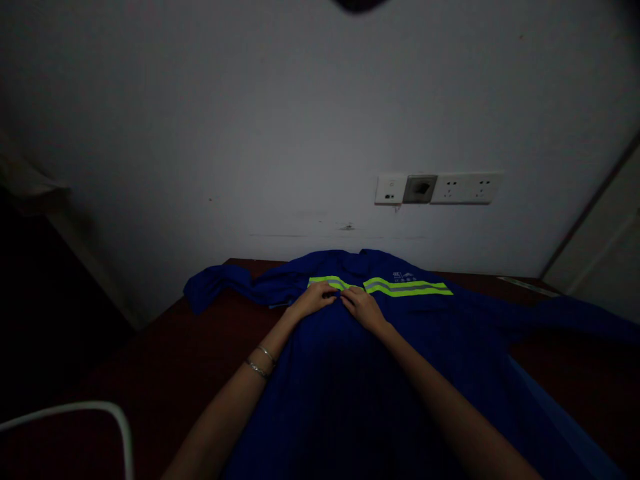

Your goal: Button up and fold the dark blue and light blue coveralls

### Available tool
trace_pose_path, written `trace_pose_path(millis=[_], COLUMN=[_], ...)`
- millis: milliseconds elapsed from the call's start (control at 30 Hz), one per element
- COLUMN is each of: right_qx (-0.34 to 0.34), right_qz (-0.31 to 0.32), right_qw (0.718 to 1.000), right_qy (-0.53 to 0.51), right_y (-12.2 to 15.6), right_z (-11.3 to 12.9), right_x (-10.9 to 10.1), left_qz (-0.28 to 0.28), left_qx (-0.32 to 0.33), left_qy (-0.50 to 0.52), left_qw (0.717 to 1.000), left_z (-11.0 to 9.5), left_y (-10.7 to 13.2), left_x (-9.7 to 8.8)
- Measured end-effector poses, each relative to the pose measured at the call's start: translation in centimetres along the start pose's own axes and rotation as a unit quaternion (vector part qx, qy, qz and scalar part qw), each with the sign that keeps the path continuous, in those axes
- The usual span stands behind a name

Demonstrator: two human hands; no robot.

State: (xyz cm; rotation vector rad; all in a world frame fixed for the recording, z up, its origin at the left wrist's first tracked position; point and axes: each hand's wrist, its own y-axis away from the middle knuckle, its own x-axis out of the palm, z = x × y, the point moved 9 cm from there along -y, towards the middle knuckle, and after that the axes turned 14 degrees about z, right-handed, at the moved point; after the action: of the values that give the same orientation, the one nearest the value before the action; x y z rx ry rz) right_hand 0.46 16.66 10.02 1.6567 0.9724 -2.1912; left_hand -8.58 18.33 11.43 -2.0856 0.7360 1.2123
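Note:
A blue work jacket (425, 347) with yellow-green and grey reflective strips (407, 288) lies spread on a dark reddish-brown table, its sleeves out to both sides. At the middle of its chest, by the gap between the strips, my left hand (315, 300) has its fingers closed on the front edge. Close to its right, my right hand (364, 308) pinches the cloth of the same front edge. Any button or snap under the fingertips is too small and dark to make out. Two bracelets (259, 368) circle my left wrist.
Behind the table (200, 353) rises a pale wall with a row of sockets (440, 189). A white curved tube or rail (90, 405) shows at the lower left. A thin pale strip (527, 287) lies near the table's back right corner.

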Motion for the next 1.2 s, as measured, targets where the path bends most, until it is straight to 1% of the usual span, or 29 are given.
trace_pose_path(millis=[133,233,400,533,667,767,833,900,967,1033,1100,1200], right_qx=[-0.022,-0.035,-0.030,-0.033,-0.045,-0.051,-0.043,-0.025,-0.001,0.029,0.065,0.106], right_qz=[0.012,0.017,0.042,0.064,0.091,0.097,0.085,0.065,0.047,0.034,0.018,-0.005], right_qw=[0.999,0.999,0.998,0.996,0.991,0.990,0.993,0.997,0.999,0.999,0.998,0.994], right_qy=[0.020,0.028,0.045,0.057,0.087,0.088,0.069,0.037,0.006,-0.008,-0.004,0.008], right_y=[0.0,0.1,0.1,0.1,0.1,0.2,0.3,0.4,0.5,0.5,0.8,1.5], right_z=[0.1,0.4,0.6,0.6,0.9,1.0,0.8,0.3,-0.4,-1.2,-2.2,-3.7], right_x=[0.1,0.0,-0.1,-0.1,0.0,0.1,0.0,-0.2,-0.6,-1.0,-1.8,-3.1], left_qz=[0.010,-0.002,-0.002,0.017,0.039,0.032,0.024,0.027,0.042,0.071,0.110,0.168], left_qx=[0.015,0.010,-0.026,-0.050,-0.057,-0.063,-0.070,-0.076,-0.093,-0.126,-0.162,-0.197], left_qy=[-0.026,-0.020,0.040,0.115,0.185,0.216,0.226,0.203,0.135,0.055,-0.001,-0.027], left_qw=[0.999,1.000,0.999,0.992,0.980,0.974,0.971,0.976,0.985,0.988,0.981,0.966], left_z=[-1.1,-1.2,0.5,2.1,3.0,3.6,4.0,4.2,4.2,4.3,4.7,5.1], left_y=[0.1,0.2,0.2,0.0,-0.3,-0.4,-0.4,-0.1,0.3,0.9,1.4,2.0], left_x=[0.2,0.3,0.8,1.3,1.9,1.9,1.8,1.6,1.5,1.6,2.0,2.6])
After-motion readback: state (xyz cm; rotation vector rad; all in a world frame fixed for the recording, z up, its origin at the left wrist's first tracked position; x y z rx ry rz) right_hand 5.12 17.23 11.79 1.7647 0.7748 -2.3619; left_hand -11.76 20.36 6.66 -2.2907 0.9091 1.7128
